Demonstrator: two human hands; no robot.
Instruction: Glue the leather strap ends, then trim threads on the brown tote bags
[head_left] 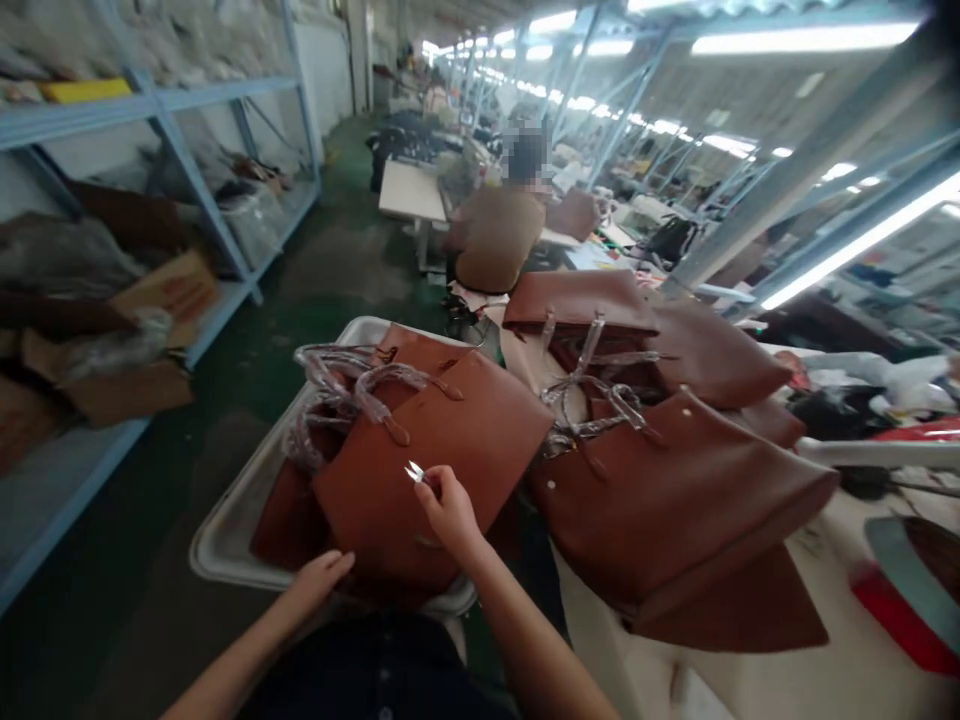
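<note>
My right hand (448, 510) is closed around a small pair of thread snips (414, 472), their metal blades pointing up and left over a brown leather-look tote bag (442, 430). At the near lower edge of that bag is my left hand (324, 578), its thumb on top and the other fingers mostly hidden; it appears to grip the bag. The bag's handles (386, 385) are wrapped in clear plastic. It lies tilted on other brown bags in a pale plastic tub (225, 525).
More brown totes (690, 500) with plastic-wrapped handles are piled on the table (600, 640) to the right. Metal shelving (180, 95) with cardboard boxes (112, 380) stands at left. A green-floored aisle (322, 250) leads away; a seated person (499, 235) is ahead.
</note>
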